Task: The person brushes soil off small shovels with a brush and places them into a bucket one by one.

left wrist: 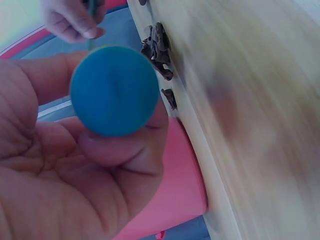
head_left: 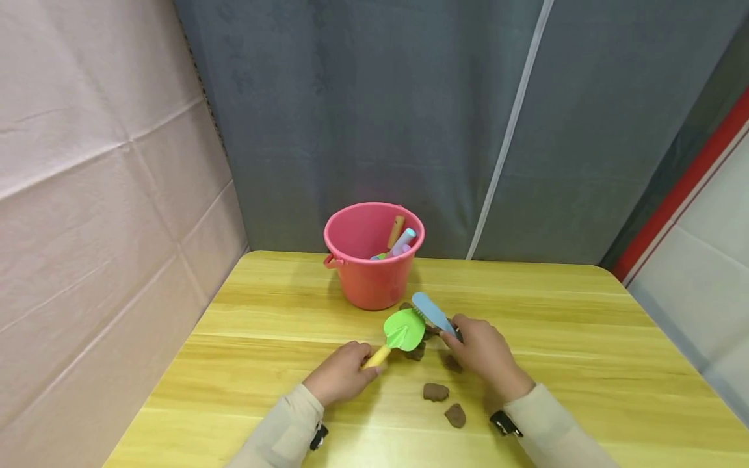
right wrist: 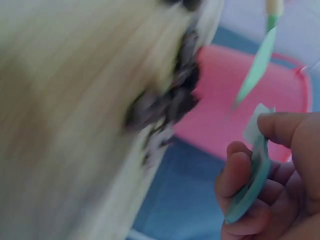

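My left hand [head_left: 341,375] grips the yellow handle of a small green toy shovel [head_left: 405,330], whose blade is raised over the table. The round end of the shovel's handle [left wrist: 115,90] fills the middle of the left wrist view. In my right hand [head_left: 487,354] is a blue brush [head_left: 430,308], its bristles turned toward the shovel blade and touching or nearly touching it. The right wrist view shows fingers and thumb curled round the brush [right wrist: 250,192]. Brown lumps [head_left: 415,353] lie beneath both tools, partly hidden by them.
A pink bucket [head_left: 374,286] holding several colored-handled tools [head_left: 402,242] stands behind the hands on the wooden table [head_left: 263,364]. Two separate brown lumps, one upper [head_left: 435,392] and one lower [head_left: 455,415], lie nearer the front. A grey curtain [head_left: 363,117] hangs behind the table.
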`<state>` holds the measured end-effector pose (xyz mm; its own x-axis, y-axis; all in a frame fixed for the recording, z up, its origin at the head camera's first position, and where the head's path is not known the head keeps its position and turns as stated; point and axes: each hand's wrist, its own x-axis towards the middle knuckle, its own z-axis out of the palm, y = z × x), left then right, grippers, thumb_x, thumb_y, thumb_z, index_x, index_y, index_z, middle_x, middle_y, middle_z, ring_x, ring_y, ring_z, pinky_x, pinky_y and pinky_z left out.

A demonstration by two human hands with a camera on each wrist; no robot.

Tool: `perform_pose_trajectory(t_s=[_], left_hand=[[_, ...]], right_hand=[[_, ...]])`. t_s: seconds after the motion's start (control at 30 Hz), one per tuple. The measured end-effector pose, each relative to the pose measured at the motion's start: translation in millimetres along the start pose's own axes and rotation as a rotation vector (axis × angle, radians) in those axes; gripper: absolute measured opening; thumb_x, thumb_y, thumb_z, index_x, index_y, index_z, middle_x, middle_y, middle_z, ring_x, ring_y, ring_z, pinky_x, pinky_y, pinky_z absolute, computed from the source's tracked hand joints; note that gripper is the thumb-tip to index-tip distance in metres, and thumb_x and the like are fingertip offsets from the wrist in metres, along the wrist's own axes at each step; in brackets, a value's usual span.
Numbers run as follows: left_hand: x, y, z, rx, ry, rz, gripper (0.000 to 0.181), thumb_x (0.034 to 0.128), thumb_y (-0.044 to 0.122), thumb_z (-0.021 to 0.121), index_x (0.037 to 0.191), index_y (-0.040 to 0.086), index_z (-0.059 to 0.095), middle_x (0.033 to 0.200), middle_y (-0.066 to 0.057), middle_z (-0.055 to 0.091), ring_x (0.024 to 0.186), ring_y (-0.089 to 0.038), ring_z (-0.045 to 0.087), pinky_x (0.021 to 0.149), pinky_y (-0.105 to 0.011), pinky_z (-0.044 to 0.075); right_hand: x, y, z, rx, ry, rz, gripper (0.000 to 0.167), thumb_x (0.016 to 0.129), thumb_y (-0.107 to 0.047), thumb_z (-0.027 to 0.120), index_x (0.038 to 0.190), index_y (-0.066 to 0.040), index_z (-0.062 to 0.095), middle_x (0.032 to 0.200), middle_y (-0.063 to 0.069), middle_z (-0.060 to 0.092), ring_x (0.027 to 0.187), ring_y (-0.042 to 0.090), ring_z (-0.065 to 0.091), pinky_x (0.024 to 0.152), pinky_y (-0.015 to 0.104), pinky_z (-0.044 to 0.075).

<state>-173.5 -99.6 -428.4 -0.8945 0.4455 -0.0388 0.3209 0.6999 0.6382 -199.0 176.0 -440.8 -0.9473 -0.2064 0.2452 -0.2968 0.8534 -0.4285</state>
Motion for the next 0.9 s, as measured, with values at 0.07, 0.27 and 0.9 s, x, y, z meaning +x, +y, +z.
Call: perform_pose_trajectory(t_s=[0.07, 0.27, 0.9], left_hand=[[-0.3, -0.1, 0.0, -0.003, 0.0, -0.005, 0.023, 0.0954, 0.023, 0.067, 0.106, 0.003, 0.066, 0.088, 0.0, 0.055, 0.077, -0.015, 0.051, 0.07, -0.035, 0.047], [-0.9, 0.7, -0.8, -0.017, -0.001, -0.013, 0.018, 0.0952, 0.021, 0.067, 0.104, 0.005, 0.065, 0.089, -0.001, 0.055, 0.078, -0.016, 0.051, 0.069, -0.035, 0.047], [-3.5, 0.5, -1.2, 0.001, 0.012, -0.011, 0.025, 0.0952, 0.024, 0.067, 0.109, 0.003, 0.066, 0.088, 0.0, 0.056, 0.078, -0.014, 0.052, 0.073, -0.036, 0.049]], right_hand=[[-3.4, -12, -1, 0.007, 0.001, -0.042, 0.017, 0.093, -0.023, 0.071, 0.089, -0.011, 0.06, 0.06, -0.005, 0.043, 0.049, 0.01, 0.04, 0.046, 0.027, 0.033], [-14.3, -40, 1, -0.024, -0.034, -0.168, 0.026, 0.09, -0.027, 0.075, 0.082, -0.018, 0.052, 0.06, -0.008, 0.037, 0.051, 0.006, 0.036, 0.047, 0.024, 0.03], [-1.2, 0, -2, -0.024, 0.006, 0.018, 0.019, 0.093, -0.021, 0.071, 0.086, -0.009, 0.058, 0.061, -0.002, 0.045, 0.05, 0.013, 0.04, 0.047, 0.029, 0.033]])
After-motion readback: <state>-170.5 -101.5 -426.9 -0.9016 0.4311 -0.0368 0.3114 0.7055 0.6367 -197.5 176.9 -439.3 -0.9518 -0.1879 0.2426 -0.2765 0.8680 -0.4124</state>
